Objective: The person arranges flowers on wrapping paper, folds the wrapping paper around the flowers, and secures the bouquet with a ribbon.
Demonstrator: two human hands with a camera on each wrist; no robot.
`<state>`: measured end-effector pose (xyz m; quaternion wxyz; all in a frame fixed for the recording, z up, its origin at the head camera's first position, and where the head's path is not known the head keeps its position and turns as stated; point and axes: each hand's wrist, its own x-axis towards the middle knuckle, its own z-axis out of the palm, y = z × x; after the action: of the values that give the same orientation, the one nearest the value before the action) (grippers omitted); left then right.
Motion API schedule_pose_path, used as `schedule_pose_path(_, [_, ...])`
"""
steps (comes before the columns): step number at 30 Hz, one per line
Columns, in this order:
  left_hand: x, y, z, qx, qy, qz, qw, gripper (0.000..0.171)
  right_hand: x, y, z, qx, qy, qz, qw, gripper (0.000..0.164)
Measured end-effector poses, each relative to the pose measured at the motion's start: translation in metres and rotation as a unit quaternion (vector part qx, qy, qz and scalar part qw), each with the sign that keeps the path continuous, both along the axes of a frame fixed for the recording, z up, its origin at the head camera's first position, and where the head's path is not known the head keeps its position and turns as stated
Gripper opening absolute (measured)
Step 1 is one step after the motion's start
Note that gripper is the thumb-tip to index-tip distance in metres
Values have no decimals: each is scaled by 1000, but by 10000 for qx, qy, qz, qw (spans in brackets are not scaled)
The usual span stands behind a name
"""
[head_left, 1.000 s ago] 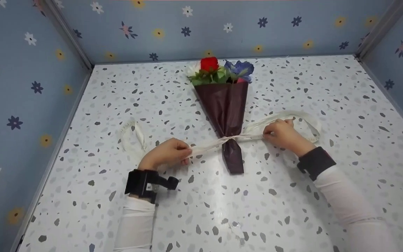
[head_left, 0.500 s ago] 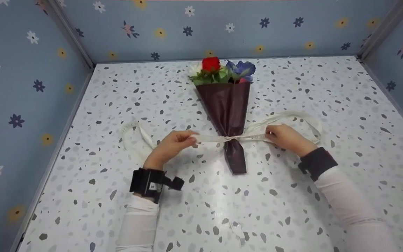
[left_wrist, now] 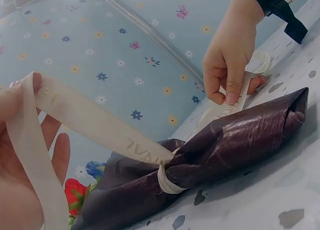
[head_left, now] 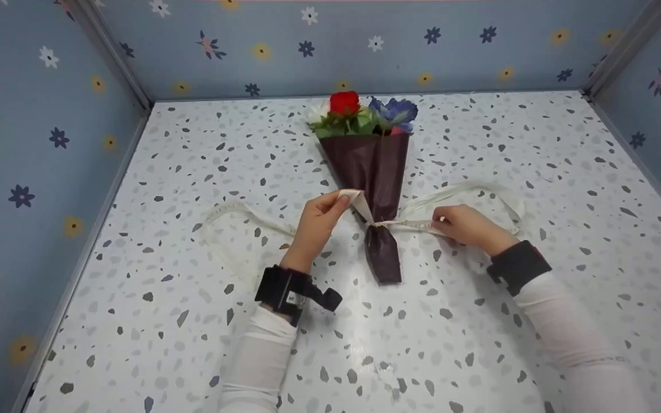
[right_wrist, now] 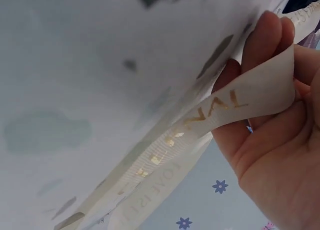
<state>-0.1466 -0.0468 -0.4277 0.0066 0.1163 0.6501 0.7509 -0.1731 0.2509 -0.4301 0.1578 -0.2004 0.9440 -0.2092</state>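
Note:
A bouquet in dark maroon wrapping (head_left: 389,172) lies on the table, its red, blue and white flowers (head_left: 344,104) towards the back wall. Round its narrow waist goes a cream ribbon (left_wrist: 167,182) with gold lettering, crossed or knotted there. My left hand (head_left: 318,223) pinches one ribbon length between thumb and fingers, raised over the wrapping's left side. To the right of the waist, my right hand (head_left: 468,226) pinches the other length close to the table. The ribbon's right tail (head_left: 494,189) loops behind that hand; the left tail (head_left: 224,212) curves beyond my left hand.
The white speckled table (head_left: 451,344) runs up to blue flower-patterned walls (head_left: 376,63) at the back and both sides. A small clear scrap (head_left: 388,376) lies near the front. Each wrist wears a black camera strap (head_left: 518,267).
My left hand has moved right and towards the flowers, bringing its ribbon length from the left of the waist up over the wrapping. The right hand has stayed almost still.

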Motion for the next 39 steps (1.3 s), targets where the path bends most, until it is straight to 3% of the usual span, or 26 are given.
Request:
schedule_pose_path(4, [-3,6,-1,183,-43,327,9993,28,-2,5,3,-261,-333,-192,9989,24])
schedule_pose_path(8, [-4,8,-2,281,-77,461,9985,28,-3,27,7,-760,-1019,-540,9904,35])
schedule_pose_path(10, [-4,8,-2,341,-133,580,9976,27,-4,42,9,-1272,-1458,-551,9796,33])
schedule_pose_path(12, [-4,8,-1,443,-155,681,9966,26,-5,58,12,-2148,-1977,-334,9559,29])
schedule_pose_path(14, [-4,8,-1,630,-161,726,9952,25,-6,72,15,-3336,-2532,-7,9081,29])
schedule_pose_path(16, [-3,7,-1,727,-143,777,9942,24,-8,84,18,-4527,-2968,443,8397,37])
schedule_pose_path(18, [-3,7,-1,765,-127,795,9938,23,-9,90,21,-5549,-3206,863,7628,44])
schedule_pose_path(21, [-3,8,-1,694,-149,864,9937,23,-10,90,25,-6596,-2992,1269,6777,43])
schedule_pose_path(24, [-3,9,-2,635,-168,921,9936,23,-12,75,32,-7326,-2448,1138,6248,37])
schedule_pose_path(27, [-3,9,-3,670,-137,860,9939,23,-16,48,41,-7765,-1970,707,5944,30])
schedule_pose_path(29, [-3,10,-4,709,-101,784,9943,22,-19,28,47,-7917,-1772,412,5831,23])
schedule_pose_path(30, [-4,10,-5,741,-94,727,9946,22,-20,18,50,-7954,-1666,216,5823,20])
schedule_pose_path(32, [-4,11,-5,790,-105,639,9948,23,-24,-1,54,-7924,-1433,-223,5926,14])
schedule_pose_path(33, [-4,11,-5,792,-124,623,9948,23,-25,-11,55,-7854,-1266,-534,6036,12])
schedule_pose_path(34, [-4,12,-6,777,-132,632,9949,23,-27,-21,55,-7731,-1082,-851,6191,12])
schedule_pose_path(36, [-4,12,-6,744,-155,647,9950,23,-32,-39,53,-7316,-723,-1536,6603,17])
schedule_pose_path(39, [-4,12,-5,665,-157,700,9952,22,-38,-63,46,-6328,-252,-2154,7433,29])
